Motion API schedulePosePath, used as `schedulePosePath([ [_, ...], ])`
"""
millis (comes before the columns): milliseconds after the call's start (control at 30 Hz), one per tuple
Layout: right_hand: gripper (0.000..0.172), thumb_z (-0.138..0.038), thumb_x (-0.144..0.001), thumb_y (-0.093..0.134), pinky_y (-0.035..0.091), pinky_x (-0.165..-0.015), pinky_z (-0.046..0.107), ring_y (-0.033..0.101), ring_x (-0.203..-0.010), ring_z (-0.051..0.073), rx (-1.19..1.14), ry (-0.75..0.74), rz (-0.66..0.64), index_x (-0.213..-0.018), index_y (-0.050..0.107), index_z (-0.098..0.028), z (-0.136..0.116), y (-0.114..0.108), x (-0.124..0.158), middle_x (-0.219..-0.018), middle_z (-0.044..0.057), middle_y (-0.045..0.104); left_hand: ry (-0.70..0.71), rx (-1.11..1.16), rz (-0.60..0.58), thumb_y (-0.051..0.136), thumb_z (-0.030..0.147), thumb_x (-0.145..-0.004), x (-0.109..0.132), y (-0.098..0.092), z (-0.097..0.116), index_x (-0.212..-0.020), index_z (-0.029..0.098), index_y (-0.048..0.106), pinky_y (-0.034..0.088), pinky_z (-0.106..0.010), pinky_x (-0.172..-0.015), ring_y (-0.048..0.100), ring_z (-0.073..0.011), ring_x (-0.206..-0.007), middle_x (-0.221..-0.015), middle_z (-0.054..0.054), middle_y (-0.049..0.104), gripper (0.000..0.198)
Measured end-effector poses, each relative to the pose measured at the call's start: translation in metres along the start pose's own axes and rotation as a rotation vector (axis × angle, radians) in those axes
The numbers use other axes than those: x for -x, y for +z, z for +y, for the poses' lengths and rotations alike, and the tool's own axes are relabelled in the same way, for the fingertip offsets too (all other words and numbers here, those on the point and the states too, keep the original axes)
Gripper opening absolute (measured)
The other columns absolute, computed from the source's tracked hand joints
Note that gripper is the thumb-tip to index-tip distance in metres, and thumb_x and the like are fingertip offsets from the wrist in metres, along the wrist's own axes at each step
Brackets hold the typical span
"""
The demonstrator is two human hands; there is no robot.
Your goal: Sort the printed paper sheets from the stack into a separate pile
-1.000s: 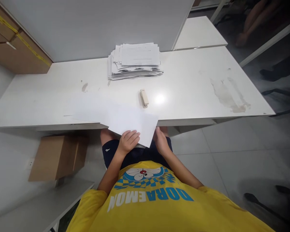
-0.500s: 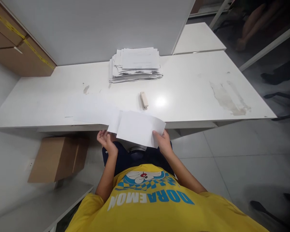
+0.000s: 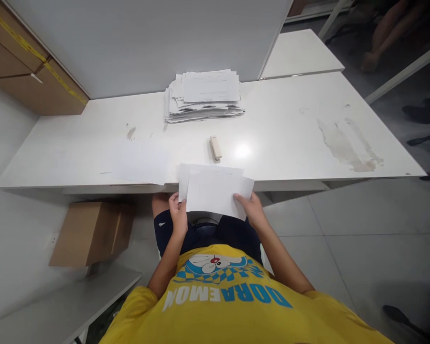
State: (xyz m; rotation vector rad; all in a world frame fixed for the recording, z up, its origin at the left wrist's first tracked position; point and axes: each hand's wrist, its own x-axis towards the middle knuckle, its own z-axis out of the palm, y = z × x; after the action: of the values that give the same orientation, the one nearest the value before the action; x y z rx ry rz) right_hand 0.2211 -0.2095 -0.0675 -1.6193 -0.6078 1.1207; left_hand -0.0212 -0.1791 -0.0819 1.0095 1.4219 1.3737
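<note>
My left hand [image 3: 178,212] grips the left edge of a few white paper sheets [image 3: 215,191] held over my lap at the near edge of the white table [image 3: 290,134]. On the sheets' right edge, my right hand [image 3: 250,206] is closed with the thumb on top. The sheets overlap unevenly, one sticking out behind the other. A small beige stapler [image 3: 215,148] lies on the table just beyond the sheets. Farther back sits a thick stack of papers [image 3: 204,94].
A loose white sheet [image 3: 138,165] lies on the table to the left. A cardboard box [image 3: 91,231] stands on the floor under the table's left side. Another cardboard box [image 3: 28,67] is at the far left. A second table [image 3: 301,52] adjoins at back right, where a person's legs [image 3: 383,33] show.
My left hand left the top of the sheets, swung out left, then took hold of their left edge. The sheets were lifted off the table edge and drawn together in both hands.
</note>
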Motion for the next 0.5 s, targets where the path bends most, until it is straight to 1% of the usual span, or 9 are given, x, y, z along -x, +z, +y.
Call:
schedulePosePath([
  [67,0.055,-0.052,-0.062,0.079,0.056,-0.081,0.041,0.071,-0.094,0.028,-0.075,-0.005,-0.011,-0.104,0.068,-0.018,0.002,0.005,-0.003,-0.103,0.011,0.076,0.006,-0.047,-0.024,0.067,0.048,-0.085,0.006,-0.001,0.001,-0.114,0.022,0.051,0.054,-0.026,-0.074,0.068,-0.0153,-0.084,-0.105,-0.007,0.069,0.042],
  [167,0.054,-0.052,-0.060,0.080,0.055,-0.082,0.041,0.071,-0.092,0.027,-0.135,0.002,-0.026,-0.100,0.069,-0.017,0.002,0.010,-0.004,-0.101,0.011,0.077,0.031,-0.088,-0.026,0.062,0.052,-0.089,0.013,-0.008,0.005,-0.104,0.021,0.056,0.053,-0.027,-0.074,0.066,-0.0160,-0.083,-0.095,-0.005,0.067,0.035],
  [233,0.055,-0.053,-0.059,0.081,0.055,-0.083,0.042,0.070,-0.092,0.027,-0.138,0.029,-0.042,-0.099,0.069,-0.017,0.000,0.012,-0.002,-0.102,0.012,0.076,0.100,-0.139,-0.025,0.056,0.057,-0.092,0.015,-0.014,0.009,-0.095,0.021,0.058,0.052,-0.026,-0.072,0.062,-0.0159,-0.079,-0.086,-0.003,0.063,0.036],
  [300,0.057,-0.055,-0.059,0.081,0.056,-0.083,0.042,0.070,-0.093,0.028,-0.120,0.023,-0.061,-0.099,0.069,-0.017,-0.001,0.012,0.001,-0.103,0.012,0.076,0.170,-0.197,-0.076,0.055,0.060,-0.091,0.014,-0.017,0.015,-0.090,0.021,0.059,0.050,-0.026,-0.069,0.059,-0.0154,-0.075,-0.080,-0.002,0.060,0.040],
  [333,0.057,-0.057,-0.060,0.081,0.056,-0.083,0.042,0.069,-0.094,0.028,-0.102,-0.012,-0.064,-0.099,0.068,-0.017,-0.003,0.011,0.003,-0.103,0.012,0.076,0.196,-0.227,-0.116,0.057,0.060,-0.090,0.011,-0.018,0.018,-0.090,0.021,0.059,0.049,-0.026,-0.067,0.058,-0.0150,-0.072,-0.079,-0.001,0.059,0.039],
  [400,0.055,-0.059,-0.065,0.078,0.055,-0.086,0.042,0.068,-0.095,0.027,-0.035,-0.143,-0.047,-0.100,0.068,-0.018,-0.008,0.009,0.006,-0.101,0.010,0.075,0.254,-0.297,-0.186,0.062,0.055,-0.088,0.003,-0.014,0.027,-0.089,0.021,0.060,0.047,-0.025,-0.064,0.056,-0.0140,-0.068,-0.077,0.000,0.059,0.034],
  [433,0.053,-0.059,-0.068,0.077,0.055,-0.087,0.043,0.068,-0.095,0.027,0.011,-0.223,-0.030,-0.100,0.068,-0.018,-0.012,0.007,0.008,-0.098,0.010,0.074,0.304,-0.335,-0.203,0.063,0.051,-0.089,-0.002,-0.011,0.033,-0.087,0.021,0.060,0.046,-0.025,-0.065,0.056,-0.0137,-0.067,-0.076,0.000,0.059,0.030],
  [500,0.046,-0.058,-0.072,0.074,0.054,-0.089,0.043,0.067,-0.093,0.026,0.100,-0.383,0.009,-0.097,0.067,-0.020,-0.026,0.003,0.008,-0.093,0.008,0.072,0.450,-0.391,-0.203,0.062,0.045,-0.091,-0.015,-0.002,0.045,-0.084,0.021,0.059,0.047,-0.027,-0.070,0.057,-0.0145,-0.071,-0.077,0.000,0.059,0.025],
])
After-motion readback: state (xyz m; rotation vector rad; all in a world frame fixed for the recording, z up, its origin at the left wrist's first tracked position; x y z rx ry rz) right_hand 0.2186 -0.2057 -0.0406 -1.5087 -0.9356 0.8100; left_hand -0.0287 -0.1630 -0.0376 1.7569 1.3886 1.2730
